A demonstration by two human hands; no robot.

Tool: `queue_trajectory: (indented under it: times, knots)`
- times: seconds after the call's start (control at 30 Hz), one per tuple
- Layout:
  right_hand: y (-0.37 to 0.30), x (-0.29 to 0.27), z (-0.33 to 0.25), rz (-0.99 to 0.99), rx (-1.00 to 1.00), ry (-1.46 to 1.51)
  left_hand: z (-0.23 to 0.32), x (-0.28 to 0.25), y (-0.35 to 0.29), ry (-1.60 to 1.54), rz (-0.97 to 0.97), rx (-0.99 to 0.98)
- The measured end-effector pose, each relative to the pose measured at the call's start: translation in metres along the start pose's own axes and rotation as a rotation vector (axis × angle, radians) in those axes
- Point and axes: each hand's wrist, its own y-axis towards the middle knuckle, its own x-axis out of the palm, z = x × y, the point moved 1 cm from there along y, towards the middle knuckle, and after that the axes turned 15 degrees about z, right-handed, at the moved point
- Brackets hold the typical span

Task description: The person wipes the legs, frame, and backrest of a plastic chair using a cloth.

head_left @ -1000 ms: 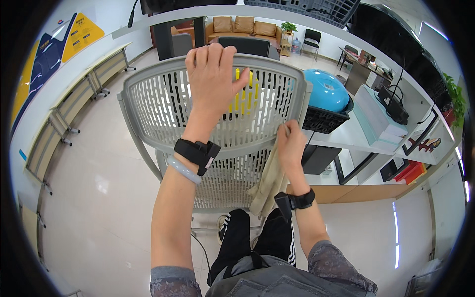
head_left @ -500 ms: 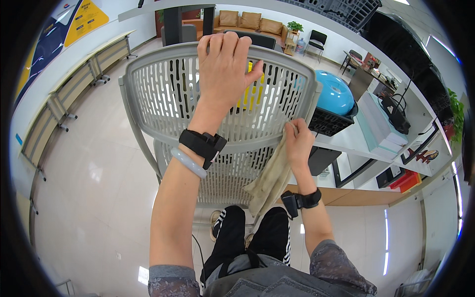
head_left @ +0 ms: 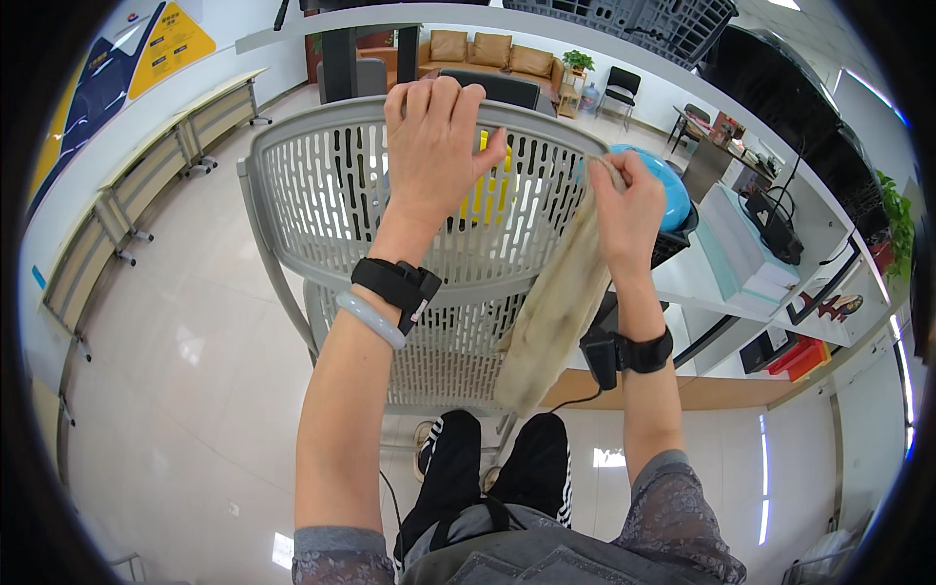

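Observation:
In front of me stands a grey plastic chair [head_left: 322,244], its back pierced by rows of slots. My left hand [head_left: 431,151] is hooked over the top rim, fingers bent across it and thumb resting on the near face. A long, pale, stained cloth [head_left: 556,307] hangs from my right hand [head_left: 632,210], pinched at its upper end between thumb and fingers. That hand is at the right upper corner of the chair back, and the cloth drapes down along the chair's right side. Something yellow [head_left: 487,185] shows through the slots.
To the right, a white shelf unit [head_left: 702,278] holds a blue rounded object [head_left: 648,180] in a black basket, papers and a black device [head_left: 775,229]. Folded tables [head_left: 146,180] line the left wall. A brown sofa [head_left: 487,54] stands far off.
My right hand has risen with the cloth along the chair's right edge to its upper corner, and the cloth hangs longer. The left hand stays on the rim; the chair back appears slightly lower.

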Motion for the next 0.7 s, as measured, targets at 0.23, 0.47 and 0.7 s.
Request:
queue_trajectory:
  times: [0.23, 0.47, 0.7]
  knots:
    - [-0.006, 0.016, 0.021, -0.097, -0.069, -0.118, 0.001, 0.0, 0.002, 0.0, 0.016, -0.014]
    - [0.003, 0.025, 0.01, -0.027, -0.1, -0.086, 0.002, -0.001, 0.001, -0.017, 0.016, -0.023]
    - [0.003, 0.016, 0.013, -0.189, -0.12, -0.133, 0.001, -0.001, 0.001, -0.018, 0.036, -0.023]
